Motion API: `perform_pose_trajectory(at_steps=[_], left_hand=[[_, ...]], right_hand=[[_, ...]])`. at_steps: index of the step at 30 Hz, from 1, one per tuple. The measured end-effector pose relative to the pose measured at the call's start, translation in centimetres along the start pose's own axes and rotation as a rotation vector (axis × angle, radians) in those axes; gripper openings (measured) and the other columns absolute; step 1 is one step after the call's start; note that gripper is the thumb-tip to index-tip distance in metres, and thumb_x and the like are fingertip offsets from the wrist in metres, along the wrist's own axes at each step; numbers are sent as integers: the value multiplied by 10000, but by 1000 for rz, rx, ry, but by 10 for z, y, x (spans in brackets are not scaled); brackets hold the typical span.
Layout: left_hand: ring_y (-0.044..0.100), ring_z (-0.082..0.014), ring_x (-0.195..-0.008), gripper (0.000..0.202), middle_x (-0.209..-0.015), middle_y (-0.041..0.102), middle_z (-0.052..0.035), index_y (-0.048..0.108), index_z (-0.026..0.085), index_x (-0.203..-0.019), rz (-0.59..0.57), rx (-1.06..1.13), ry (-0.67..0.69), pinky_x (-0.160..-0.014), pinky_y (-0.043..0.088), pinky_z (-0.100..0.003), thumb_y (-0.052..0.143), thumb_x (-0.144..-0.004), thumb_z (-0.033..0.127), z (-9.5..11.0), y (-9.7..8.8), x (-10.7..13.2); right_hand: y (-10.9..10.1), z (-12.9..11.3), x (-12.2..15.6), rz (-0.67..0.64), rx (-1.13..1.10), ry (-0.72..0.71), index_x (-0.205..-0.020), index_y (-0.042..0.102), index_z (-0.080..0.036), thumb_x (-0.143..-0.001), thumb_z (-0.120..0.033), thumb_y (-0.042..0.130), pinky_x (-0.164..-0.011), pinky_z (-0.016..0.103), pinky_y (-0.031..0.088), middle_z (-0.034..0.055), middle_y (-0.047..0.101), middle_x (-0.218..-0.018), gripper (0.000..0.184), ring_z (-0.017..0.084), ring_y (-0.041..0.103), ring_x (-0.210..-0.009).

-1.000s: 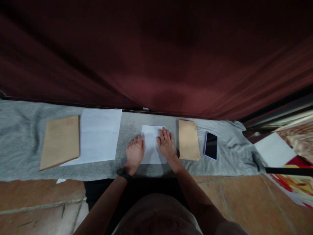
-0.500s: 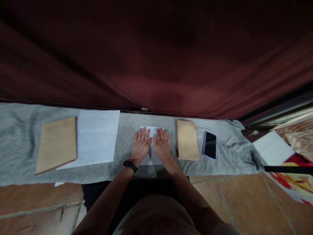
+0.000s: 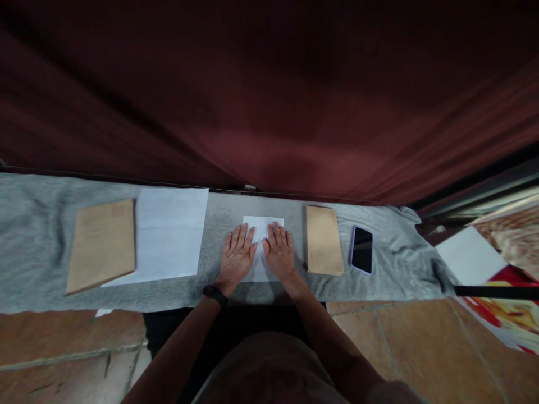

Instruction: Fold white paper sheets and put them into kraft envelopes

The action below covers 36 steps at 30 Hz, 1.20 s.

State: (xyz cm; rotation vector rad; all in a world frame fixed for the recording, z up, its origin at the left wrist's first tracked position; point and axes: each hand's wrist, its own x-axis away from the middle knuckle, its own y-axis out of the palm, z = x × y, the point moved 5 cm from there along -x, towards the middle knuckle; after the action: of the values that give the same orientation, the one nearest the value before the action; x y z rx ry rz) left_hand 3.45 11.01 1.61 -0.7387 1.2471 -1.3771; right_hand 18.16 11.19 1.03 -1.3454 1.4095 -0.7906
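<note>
A small folded white paper point(image 3: 261, 225) lies on a grey cloth point(image 3: 37, 224) in front of me. My left hand point(image 3: 236, 257) rests flat on its left part, fingers stretched out and side by side. My right hand point(image 3: 278, 252) lies flat on its right part, fingers extended too. Both palms press down and hold nothing. A black band sits on my left wrist point(image 3: 214, 294). Most of the paper is hidden under my hands.
A brown envelope point(image 3: 323, 248) lies right of my hands, then a dark phone point(image 3: 362, 250). To the left lie a large white sheet point(image 3: 168, 234) and a bigger brown envelope point(image 3: 103, 244). A dark red curtain point(image 3: 269, 101) hangs behind. Tiled floor point(image 3: 421, 348) and printed papers point(image 3: 501, 314) lie at right.
A second ago my left hand sat curled at the paper's left edge; it has since spread flat onto the paper beside my right hand. Both hands then slid slightly toward me.
</note>
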Motion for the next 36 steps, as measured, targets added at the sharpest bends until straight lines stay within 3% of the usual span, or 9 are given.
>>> perform_pose_trajectory(at_steps=[11,15,18,21,24,26,28,32,36], left_hand=[[316,-352,-1567,587,-1656,408,-127,433,179,-1593,41,19,-63,-1277,229,-590,398,-1052,405,-23,-14,49],[346,-370,-1552,579,-1619,468,-155,512,155,-1532,42,103,-104,-1270,249,-601,450,-1026,432,-31,-16,54],[470,-337,-1478,553,-1542,564,-168,588,148,-1445,28,312,-205,-1228,372,-522,513,-983,443,-36,-16,38],[617,-316,-1309,485,-1359,699,-135,667,189,-1317,35,585,-400,-1115,484,-477,605,-901,430,-39,-15,8],[714,-270,-978,442,-1010,766,-87,721,173,-1144,60,887,-673,-881,563,-388,729,-753,379,-42,-9,-20],[688,-218,-776,410,-821,727,-39,725,157,-1064,61,988,-753,-712,540,-324,731,-714,369,-43,-5,-36],[648,-190,-676,360,-727,693,-12,729,154,-973,53,1026,-757,-630,498,-293,728,-689,375,-43,-2,-48],[609,-174,-614,216,-644,668,2,695,187,-751,41,1078,-746,-603,470,-286,743,-628,358,-43,0,-60],[582,-158,-573,200,-617,658,16,676,204,-704,7,1128,-692,-571,459,-273,747,-639,380,-35,-12,-62]], right_hand=[[-8,23,13,95,49,60,-1602,399,-95,-1099,-332,406,-1243,557,294,186,426,-1638,556,328,389,-1519],[-9,27,14,104,44,64,-1589,406,-63,-1088,-323,416,-1236,537,311,204,444,-1623,565,326,391,-1514],[-10,28,14,111,44,57,-1581,410,-50,-1083,-323,419,-1232,529,317,214,457,-1612,569,326,406,-1502],[-10,27,14,120,52,57,-1580,408,-45,-1087,-329,407,-1231,529,314,215,463,-1608,569,332,413,-1495],[-11,27,14,120,62,55,-1573,419,-38,-1089,-329,402,-1231,524,314,214,474,-1600,565,333,412,-1496],[-11,27,14,115,65,52,-1568,429,-44,-1089,-324,402,-1230,518,320,207,485,-1594,556,328,415,-1494],[-12,27,14,109,64,47,-1563,442,-54,-1088,-319,406,-1234,513,318,200,491,-1592,545,321,418,-1495],[-14,27,15,100,49,52,-1559,454,-79,-1079,-305,431,-1240,521,312,201,494,-1589,530,312,405,-1506],[-16,33,13,115,-84,70,-1555,445,-79,-1068,-278,439,-1237,511,331,208,550,-1538,527,300,485,-1447]])
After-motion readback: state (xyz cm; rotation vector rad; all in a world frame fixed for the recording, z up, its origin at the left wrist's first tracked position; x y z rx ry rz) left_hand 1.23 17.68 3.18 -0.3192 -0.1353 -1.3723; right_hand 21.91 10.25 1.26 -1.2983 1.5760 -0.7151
